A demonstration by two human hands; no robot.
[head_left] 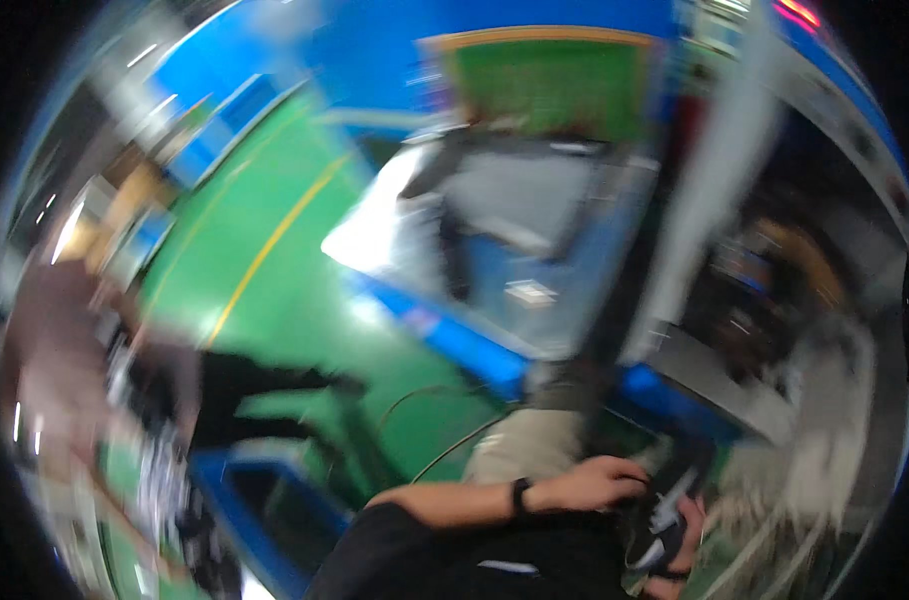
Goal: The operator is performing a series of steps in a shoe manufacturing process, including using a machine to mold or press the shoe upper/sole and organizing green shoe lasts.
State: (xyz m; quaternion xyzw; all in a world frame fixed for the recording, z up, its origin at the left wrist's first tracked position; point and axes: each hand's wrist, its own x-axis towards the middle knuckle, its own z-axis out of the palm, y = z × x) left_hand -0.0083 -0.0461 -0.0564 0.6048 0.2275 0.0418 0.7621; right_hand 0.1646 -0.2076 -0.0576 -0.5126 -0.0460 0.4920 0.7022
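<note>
Nearest to the camera, in the head view, is the person's black shirt (424,550), and beyond it a black-and-white object (662,524), shaped somewhat like a shoe, lies between the two hands at lower right. The right hand (690,535) is curled around its outer side; the left hand (596,484) has bent fingers at its upper edge, but because of blur I cannot tell if they grip. I judge the object light, rather soft, with a firmer pale edge, not fragile and little slippery; its two sides should give the safest hold. Farther stands a blue-edged surface (489,352).
</note>
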